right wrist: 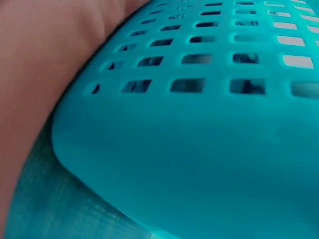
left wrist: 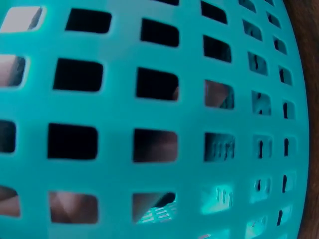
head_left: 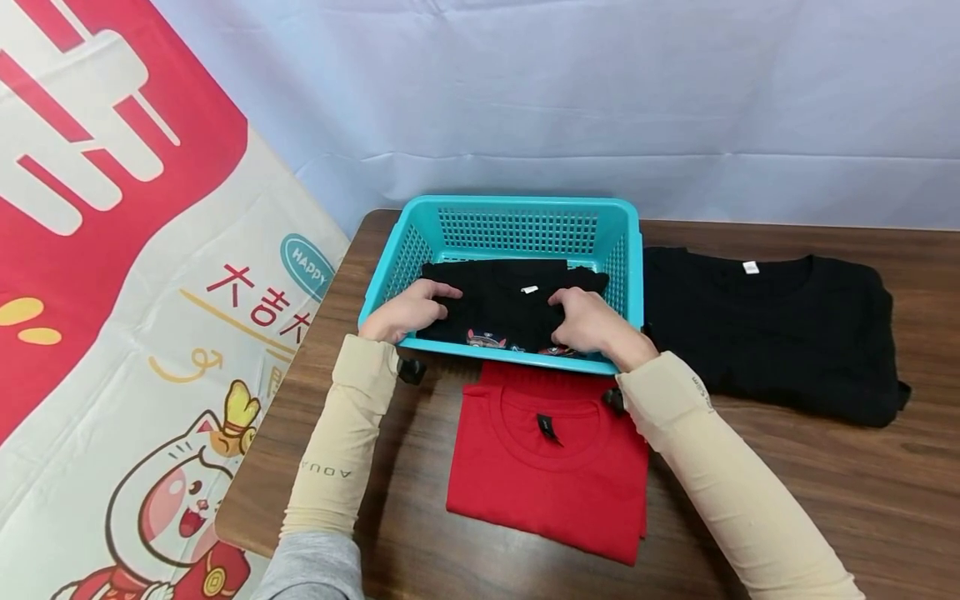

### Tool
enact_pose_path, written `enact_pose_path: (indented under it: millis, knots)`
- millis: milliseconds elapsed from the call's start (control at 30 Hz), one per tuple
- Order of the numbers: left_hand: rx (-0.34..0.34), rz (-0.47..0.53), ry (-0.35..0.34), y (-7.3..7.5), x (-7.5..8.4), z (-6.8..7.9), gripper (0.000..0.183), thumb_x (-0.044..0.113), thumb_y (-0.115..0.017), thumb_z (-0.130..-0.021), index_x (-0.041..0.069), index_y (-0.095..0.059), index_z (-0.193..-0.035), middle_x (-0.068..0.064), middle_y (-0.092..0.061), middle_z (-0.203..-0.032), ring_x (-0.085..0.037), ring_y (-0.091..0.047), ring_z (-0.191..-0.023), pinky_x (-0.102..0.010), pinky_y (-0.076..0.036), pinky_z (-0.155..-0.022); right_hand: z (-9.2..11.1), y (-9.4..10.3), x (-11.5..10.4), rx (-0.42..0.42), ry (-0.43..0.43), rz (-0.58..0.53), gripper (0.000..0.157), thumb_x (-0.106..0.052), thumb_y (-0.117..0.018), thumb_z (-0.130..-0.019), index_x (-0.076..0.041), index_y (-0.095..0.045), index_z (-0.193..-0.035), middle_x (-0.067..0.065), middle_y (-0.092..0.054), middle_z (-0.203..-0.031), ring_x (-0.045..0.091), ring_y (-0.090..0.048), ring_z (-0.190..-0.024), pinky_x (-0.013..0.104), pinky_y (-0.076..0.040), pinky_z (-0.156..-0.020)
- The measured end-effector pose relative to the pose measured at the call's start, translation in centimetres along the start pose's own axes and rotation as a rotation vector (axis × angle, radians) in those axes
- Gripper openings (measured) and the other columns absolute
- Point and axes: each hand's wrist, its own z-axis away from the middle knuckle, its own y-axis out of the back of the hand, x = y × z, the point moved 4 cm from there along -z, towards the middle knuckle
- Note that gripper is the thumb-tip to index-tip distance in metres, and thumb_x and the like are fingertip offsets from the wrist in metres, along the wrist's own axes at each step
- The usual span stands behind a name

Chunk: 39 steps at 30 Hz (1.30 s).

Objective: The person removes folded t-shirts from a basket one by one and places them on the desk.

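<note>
A folded black T-shirt (head_left: 495, 292) with a white neck label and a coloured print lies inside a turquoise plastic basket (head_left: 517, 357). My left hand (head_left: 412, 312) reaches over the near left rim, its fingertips on the shirt's left side. From the right, my right hand (head_left: 588, 321) reaches over the near rim, with thumb and forefinger spread against the shirt's right part. In the left wrist view, bits of the hand show through holes in the basket wall (left wrist: 117, 109). Skin (right wrist: 55, 59) lies along the basket's edge (right wrist: 199, 144) in the right wrist view.
A folded red T-shirt (head_left: 555, 492) lies on the wooden table (head_left: 405, 517) in front of the basket, its far end close under the near rim. Another folded black T-shirt (head_left: 772, 333) lies right of the basket. A pale curtain (head_left: 600, 100) hangs behind.
</note>
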Motion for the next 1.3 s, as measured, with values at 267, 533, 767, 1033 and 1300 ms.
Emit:
enact_pose_path:
  millis: [267, 533, 767, 1033, 1300]
  knots:
    - [0.074, 0.036, -0.015, 0.7, -0.4, -0.9, 0.039, 0.006, -0.055, -0.096, 0.008, -0.056, -0.135, -0.010, -0.039, -0.150, -0.028, -0.043, -0.113, -0.038, -0.041, -0.095, -1.5, 1.0, 0.1, 0.223, 0.104, -0.049, 0.023, -0.016, -0.061, -0.093, -0.002, -0.071, -0.108, 0.018, -0.069, -0.102, 0.027, -0.056, -0.063, 0.036, -0.046, -0.063]
    - [0.045, 0.098, -0.015, 0.8, -0.5, -0.8, 0.043, 0.004, -0.048, -0.096, 0.008, -0.050, -0.138, -0.011, -0.032, -0.151, -0.016, -0.037, -0.066, -0.036, -0.038, -0.089, -1.8, 1.1, 0.3, 0.130, 0.071, -0.106, 0.045, -0.004, -0.057, -0.089, -0.003, -0.051, -0.133, 0.021, -0.052, -0.132, 0.024, -0.046, -0.066, 0.037, -0.042, -0.068]
    - [0.066, 0.145, -0.023, 0.9, -0.5, -1.0, 0.040, 0.010, -0.051, -0.097, 0.006, -0.053, -0.136, -0.011, -0.033, -0.152, -0.021, -0.036, -0.126, -0.044, -0.037, -0.107, -1.8, 1.1, 0.2, 0.071, 0.074, -0.137, 0.056, -0.001, -0.055, -0.088, -0.002, -0.042, -0.142, 0.022, -0.043, -0.143, 0.015, -0.034, -0.048, 0.033, -0.038, -0.062]
    - [0.094, 0.180, -0.064, 1.1, -0.3, -1.0, 0.045, 0.002, -0.054, -0.095, 0.012, -0.053, -0.138, -0.005, -0.029, -0.155, -0.025, -0.024, -0.141, -0.048, -0.036, -0.110, -1.7, 1.4, 0.4, 0.125, 0.081, -0.154, 0.052, -0.004, -0.052, -0.089, -0.006, -0.045, -0.141, 0.019, -0.062, -0.101, 0.015, -0.034, -0.042, 0.033, -0.040, -0.060]
    - [0.066, 0.185, -0.145, 1.3, -0.5, -0.7, 0.053, -0.001, -0.052, -0.094, 0.015, -0.045, -0.144, -0.001, -0.027, -0.156, -0.023, -0.024, -0.140, -0.044, -0.042, -0.104, -1.2, 0.7, 0.0, 0.166, 0.073, -0.220, 0.048, -0.007, -0.050, -0.092, -0.011, -0.044, -0.140, 0.013, -0.051, -0.096, 0.016, -0.033, -0.042, 0.034, -0.039, -0.061]
